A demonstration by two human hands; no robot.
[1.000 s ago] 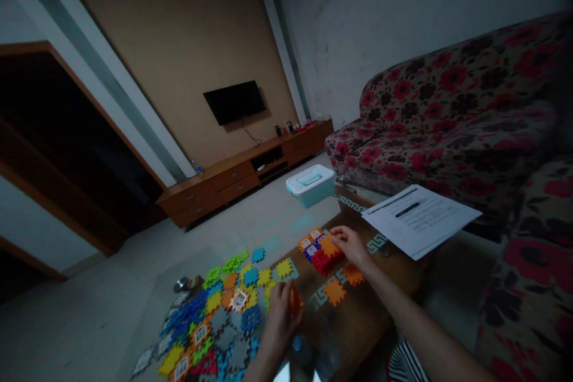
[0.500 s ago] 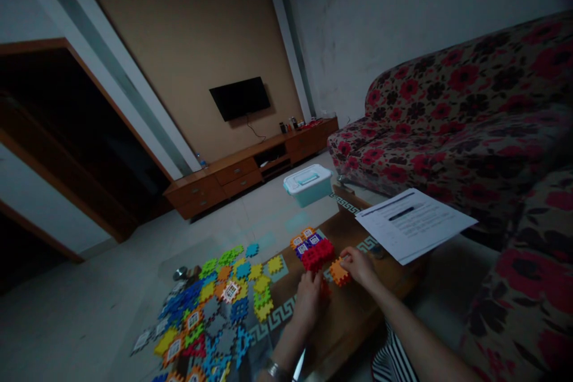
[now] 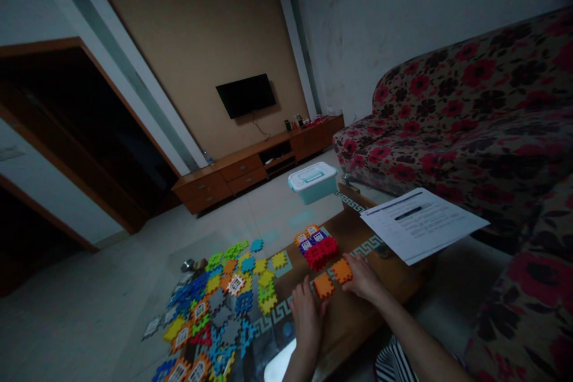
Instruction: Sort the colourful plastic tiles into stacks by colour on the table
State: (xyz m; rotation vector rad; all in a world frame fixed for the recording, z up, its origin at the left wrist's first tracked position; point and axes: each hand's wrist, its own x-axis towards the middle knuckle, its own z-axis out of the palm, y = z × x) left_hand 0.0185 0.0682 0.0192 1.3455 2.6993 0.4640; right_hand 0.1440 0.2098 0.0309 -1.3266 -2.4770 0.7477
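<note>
Two orange interlocking tiles lie flat and close together on the table. The left orange tile (image 3: 323,285) is beside my left hand (image 3: 308,313), whose fingers are apart around its left and near edges; whether they touch it is hard to see. My right hand (image 3: 363,277) has its fingers closed at the right edge of the right orange tile (image 3: 342,271). Just beyond stands a built block of tiles, with a red part (image 3: 321,252) in front, a purple part (image 3: 312,242) with white windows behind it, and orange window tiles at the back.
Many loose coloured tiles (image 3: 231,332) spread over the left of the glass-topped table (image 3: 347,316). Printed sheets (image 3: 425,233) with a dark pen (image 3: 409,213) lie to the right. Beyond the table is a lidded turquoise box (image 3: 313,183); a floral sofa (image 3: 447,125) stands at right.
The two orange tiles now lie flat side by side; earlier the right one was tilted in my right hand. My left hand has spread its fingers, uncovering the left tile.
</note>
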